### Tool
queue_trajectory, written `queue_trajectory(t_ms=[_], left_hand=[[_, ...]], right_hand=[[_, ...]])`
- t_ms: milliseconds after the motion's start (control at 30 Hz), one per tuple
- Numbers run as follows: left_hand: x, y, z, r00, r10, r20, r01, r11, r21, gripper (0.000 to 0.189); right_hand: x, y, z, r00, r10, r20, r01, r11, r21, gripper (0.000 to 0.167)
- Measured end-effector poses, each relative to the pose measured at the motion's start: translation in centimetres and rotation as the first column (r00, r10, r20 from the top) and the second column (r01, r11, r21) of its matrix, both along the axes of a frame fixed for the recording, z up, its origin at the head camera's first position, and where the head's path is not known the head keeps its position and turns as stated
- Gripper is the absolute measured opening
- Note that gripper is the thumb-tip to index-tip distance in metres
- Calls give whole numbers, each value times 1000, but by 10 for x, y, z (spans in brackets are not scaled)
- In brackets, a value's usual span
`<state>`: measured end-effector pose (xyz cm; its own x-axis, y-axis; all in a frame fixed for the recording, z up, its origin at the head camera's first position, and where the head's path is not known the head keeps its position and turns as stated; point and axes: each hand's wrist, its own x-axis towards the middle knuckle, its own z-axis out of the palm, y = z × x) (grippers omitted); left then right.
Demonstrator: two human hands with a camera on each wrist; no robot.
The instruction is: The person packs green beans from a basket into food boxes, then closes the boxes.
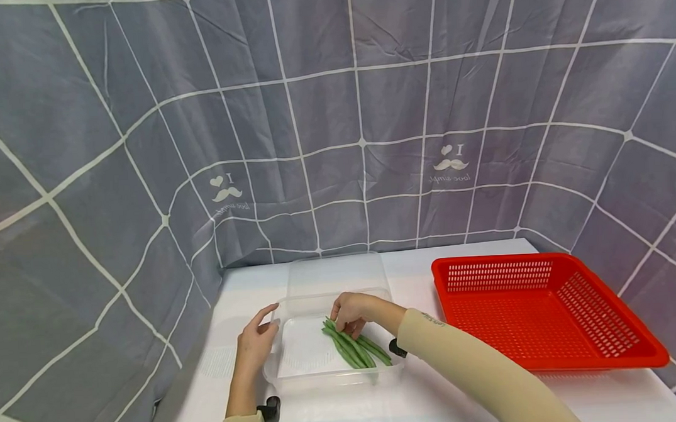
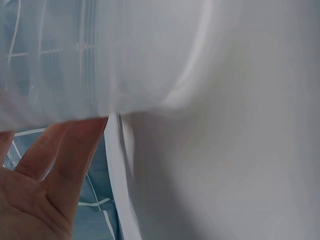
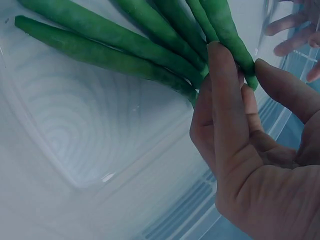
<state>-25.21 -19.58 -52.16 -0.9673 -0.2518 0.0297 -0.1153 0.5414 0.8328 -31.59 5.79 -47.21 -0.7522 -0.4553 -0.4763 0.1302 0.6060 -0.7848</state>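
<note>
Several green beans (image 1: 352, 351) lie in a bundle in the right part of a clear plastic container (image 1: 328, 380). My right hand (image 1: 352, 311) reaches into the container and pinches the far end of a bean. In the right wrist view, thumb and fingertips of the right hand (image 3: 240, 135) meet at a green bean (image 3: 222, 30), with more beans fanned out beside it. My left hand (image 1: 254, 347) is at the container's left side, its thumb and fingers spread. The left wrist view has that hand (image 2: 45, 190) with extended fingers beside the clear wall (image 2: 65, 65); fingertips are partly hidden.
A red perforated plastic basket (image 1: 512, 313) stands to the right on the white table (image 1: 425, 402). Behind the container is a clear flat plastic piece (image 1: 336, 275), perhaps its lid. A grey curtain with white lines (image 1: 328, 111) encloses the table's back and sides.
</note>
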Motion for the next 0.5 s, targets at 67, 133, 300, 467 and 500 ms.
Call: queue_trajectory(t_ms=[67,133,300,467,500], left_hand=[[0,0,0,1000,2,-1,-2,1000,0,45],[0,-1,0,1000,-1,-3,1,1000,-1,45],[2,-1,0,1000,-9,-6,9,1000,7,45],[3,-1,0,1000,-16,-14,16,1000,14,44],[3,-2,1,1000,-15,-14,15,1000,13,44]], right_hand=[[0,-1,-1,1000,-4,-6,4,1000,11,21],[1,-1,-2,1000,-7,-6,8,1000,22,20],[3,-4,-6,1000,6,7,-6,998,56,18],[5,-8,-8,1000,3,-19,-2,997,77,17],[5,-8,-7,1000,-1,-27,3,997,80,17]])
